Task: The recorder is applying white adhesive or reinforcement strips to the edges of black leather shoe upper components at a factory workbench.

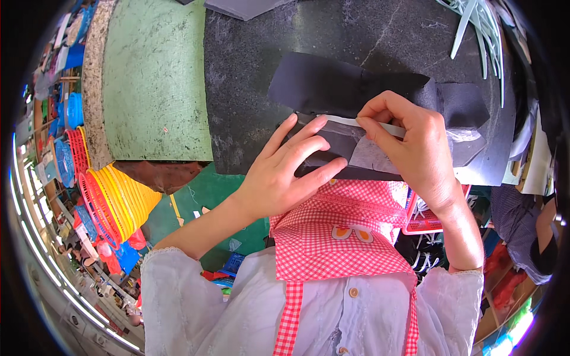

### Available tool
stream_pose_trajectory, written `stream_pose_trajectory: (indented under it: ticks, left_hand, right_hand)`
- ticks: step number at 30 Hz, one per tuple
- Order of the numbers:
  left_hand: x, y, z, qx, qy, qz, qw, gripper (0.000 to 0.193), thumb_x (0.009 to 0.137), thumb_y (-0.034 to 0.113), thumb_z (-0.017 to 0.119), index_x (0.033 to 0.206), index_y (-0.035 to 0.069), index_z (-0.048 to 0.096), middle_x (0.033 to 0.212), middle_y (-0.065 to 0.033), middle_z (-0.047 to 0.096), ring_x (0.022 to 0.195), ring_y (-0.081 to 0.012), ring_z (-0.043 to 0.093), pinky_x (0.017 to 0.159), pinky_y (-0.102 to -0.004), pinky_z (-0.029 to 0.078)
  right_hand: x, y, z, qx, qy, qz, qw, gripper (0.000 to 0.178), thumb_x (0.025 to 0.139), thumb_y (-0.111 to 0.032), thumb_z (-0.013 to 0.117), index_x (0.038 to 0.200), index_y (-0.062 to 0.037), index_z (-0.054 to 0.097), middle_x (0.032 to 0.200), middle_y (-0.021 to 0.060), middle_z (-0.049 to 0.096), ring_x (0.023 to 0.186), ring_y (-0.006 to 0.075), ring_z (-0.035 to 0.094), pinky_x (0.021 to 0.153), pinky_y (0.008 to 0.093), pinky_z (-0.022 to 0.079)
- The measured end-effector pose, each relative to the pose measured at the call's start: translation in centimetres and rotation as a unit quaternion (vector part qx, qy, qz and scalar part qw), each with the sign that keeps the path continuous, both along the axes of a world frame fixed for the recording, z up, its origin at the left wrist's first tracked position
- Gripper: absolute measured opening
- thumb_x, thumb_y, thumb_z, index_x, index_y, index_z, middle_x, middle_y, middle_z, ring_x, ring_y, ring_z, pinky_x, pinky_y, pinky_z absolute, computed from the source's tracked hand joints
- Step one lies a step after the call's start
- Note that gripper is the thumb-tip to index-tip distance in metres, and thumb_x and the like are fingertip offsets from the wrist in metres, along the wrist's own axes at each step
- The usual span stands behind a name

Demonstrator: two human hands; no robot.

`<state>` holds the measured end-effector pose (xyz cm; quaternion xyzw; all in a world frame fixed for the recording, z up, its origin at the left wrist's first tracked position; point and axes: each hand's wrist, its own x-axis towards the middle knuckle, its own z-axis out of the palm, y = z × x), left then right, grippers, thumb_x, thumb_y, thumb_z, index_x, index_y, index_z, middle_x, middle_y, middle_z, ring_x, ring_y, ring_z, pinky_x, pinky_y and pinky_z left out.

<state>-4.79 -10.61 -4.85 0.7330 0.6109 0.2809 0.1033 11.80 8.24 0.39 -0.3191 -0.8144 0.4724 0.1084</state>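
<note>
A narrow white strip (343,120) runs along the edge of a dark, flat sheet piece (332,143) at the front of the black worktop. My right hand (409,139) pinches the strip between thumb and fingers, and its end shows past the fingers. With fingers spread, my left hand (285,172) rests on the sheet piece at the strip's left end. Just beyond both hands lies a black sheet (317,80) with a bent right part. Another dark piece (460,104) is to the right of my right hand.
A bundle of pale strips (472,29) hangs over the worktop's far right. Left of the black surface (246,71) lies a scuffed green mat (154,83). Stacked yellow baskets (122,196) stand at the left, and a red basket (424,223) is below the table edge. Another person's sleeve (513,219) shows at the right.
</note>
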Motion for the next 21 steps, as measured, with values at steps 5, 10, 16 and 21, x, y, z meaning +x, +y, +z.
stream_pose_trajectory:
  ticks: [5, 10, 16, 21]
  left_hand:
    - [0.9, 1.0, 1.1, -0.047, 0.011, 0.025, 0.999, 0.065, 0.081, 0.025, 0.082, 0.143, 0.014, 0.066, 0.147, -0.0086, 0.056, 0.142, -0.0338, 0.055, 0.121, -0.0556, 0.037]
    - [2.0, 2.0, 1.2, -0.055, 0.087, 0.075, 0.992, 0.074, 0.080, 0.039, 0.080, 0.146, 0.009, 0.063, 0.145, -0.0076, 0.057, 0.134, -0.0271, 0.055, 0.114, -0.0502, 0.038]
    - [2.0, 2.3, 1.4, -0.042, 0.106, 0.074, 0.991, 0.067, 0.083, 0.039, 0.077, 0.143, 0.011, 0.067, 0.142, -0.0081, 0.058, 0.128, -0.0272, 0.056, 0.112, -0.0508, 0.037]
    - [1.7, 2.3, 1.3, -0.048, 0.122, 0.062, 0.989, 0.068, 0.086, 0.040, 0.076, 0.146, 0.011, 0.064, 0.144, -0.0095, 0.056, 0.129, -0.0292, 0.055, 0.112, -0.0524, 0.038]
  right_hand:
    - [-0.2, 0.0, 0.1, 0.134, -0.087, 0.029, 0.987, 0.018, 0.092, -0.015, 0.078, 0.096, -0.0054, 0.063, 0.074, 0.0110, 0.070, 0.067, 0.0284, 0.072, 0.062, 0.0368, 0.056]
    - [2.8, 0.5, 1.5, 0.183, -0.187, 0.033, 0.965, 0.026, 0.093, -0.021, 0.078, 0.100, -0.0060, 0.058, 0.071, 0.0095, 0.069, 0.058, 0.0259, 0.068, 0.054, 0.0374, 0.051]
    - [8.4, 2.8, 2.4, -0.038, -0.080, -0.170, 0.982, 0.013, 0.093, -0.004, 0.075, 0.106, -0.0029, 0.071, 0.084, -0.0014, 0.069, 0.068, 0.0021, 0.053, 0.062, 0.0212, 0.043]
    - [9.3, 4.2, 1.7, -0.079, -0.007, -0.182, 0.980, 0.012, 0.093, -0.007, 0.077, 0.103, -0.0027, 0.073, 0.087, 0.0004, 0.072, 0.069, 0.0029, 0.055, 0.065, 0.0218, 0.046]
